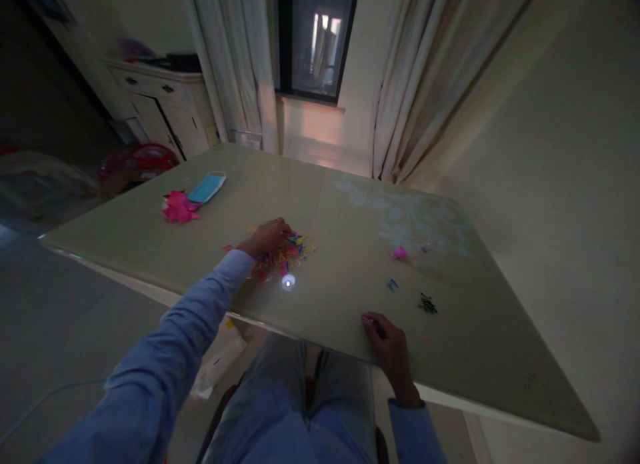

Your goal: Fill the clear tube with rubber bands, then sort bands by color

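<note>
A loose pile of small multicoloured pieces (280, 259) lies left of the middle of the pale green table (340, 271). My left hand (270, 237) rests over the pile's upper part, its fingertips bent down among the pieces; what they hold, if anything, is too small to tell. Near the front edge, my right hand (385, 341) lies on the table with curled fingers, thumb and forefinger pressed together; anything between them cannot be made out. Beyond it are a few blue pieces (393, 285), a small heap of black pieces (427, 304) and a pink piece (400, 253).
A blue face mask (207, 187) and a crumpled pink item (181, 207) lie at the table's back left. A light reflection shines below the pile. Behind stand a white cabinet (165, 104), curtains (235, 64) and a window (320, 44).
</note>
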Action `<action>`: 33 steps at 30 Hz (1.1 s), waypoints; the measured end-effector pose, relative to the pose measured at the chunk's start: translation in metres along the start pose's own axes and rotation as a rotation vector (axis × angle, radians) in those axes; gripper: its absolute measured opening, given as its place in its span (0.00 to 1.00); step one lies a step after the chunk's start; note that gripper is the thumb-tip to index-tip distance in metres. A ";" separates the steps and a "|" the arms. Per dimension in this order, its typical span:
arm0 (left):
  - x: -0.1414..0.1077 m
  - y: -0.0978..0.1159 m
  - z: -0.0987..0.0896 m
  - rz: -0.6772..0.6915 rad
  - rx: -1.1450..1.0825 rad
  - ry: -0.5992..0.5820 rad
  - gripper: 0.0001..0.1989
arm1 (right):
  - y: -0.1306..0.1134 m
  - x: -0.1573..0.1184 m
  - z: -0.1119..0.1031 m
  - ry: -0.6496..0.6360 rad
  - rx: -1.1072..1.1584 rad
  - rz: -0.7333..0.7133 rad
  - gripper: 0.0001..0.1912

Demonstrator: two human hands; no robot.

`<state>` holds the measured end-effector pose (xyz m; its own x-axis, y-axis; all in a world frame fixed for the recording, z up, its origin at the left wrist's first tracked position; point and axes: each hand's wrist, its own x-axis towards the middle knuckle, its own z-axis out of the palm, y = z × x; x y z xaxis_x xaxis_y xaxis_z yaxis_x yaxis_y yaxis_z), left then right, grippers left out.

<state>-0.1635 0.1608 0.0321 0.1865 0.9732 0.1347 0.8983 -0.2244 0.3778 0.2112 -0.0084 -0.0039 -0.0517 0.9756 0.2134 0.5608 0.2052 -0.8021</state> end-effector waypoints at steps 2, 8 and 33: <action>-0.003 0.002 -0.004 0.013 -0.007 0.004 0.14 | -0.001 0.000 0.000 -0.003 -0.004 0.000 0.17; -0.013 0.011 -0.007 -0.058 -0.093 0.047 0.14 | -0.001 -0.001 0.000 -0.015 -0.012 -0.003 0.17; -0.086 0.215 -0.001 -0.403 -1.975 -0.219 0.15 | 0.003 -0.005 0.010 0.030 -0.042 -0.096 0.16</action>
<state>0.0130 0.0293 0.1027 0.2980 0.9266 -0.2295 -0.6549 0.3734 0.6571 0.2046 -0.0120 -0.0134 -0.0826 0.9489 0.3047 0.5885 0.2932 -0.7535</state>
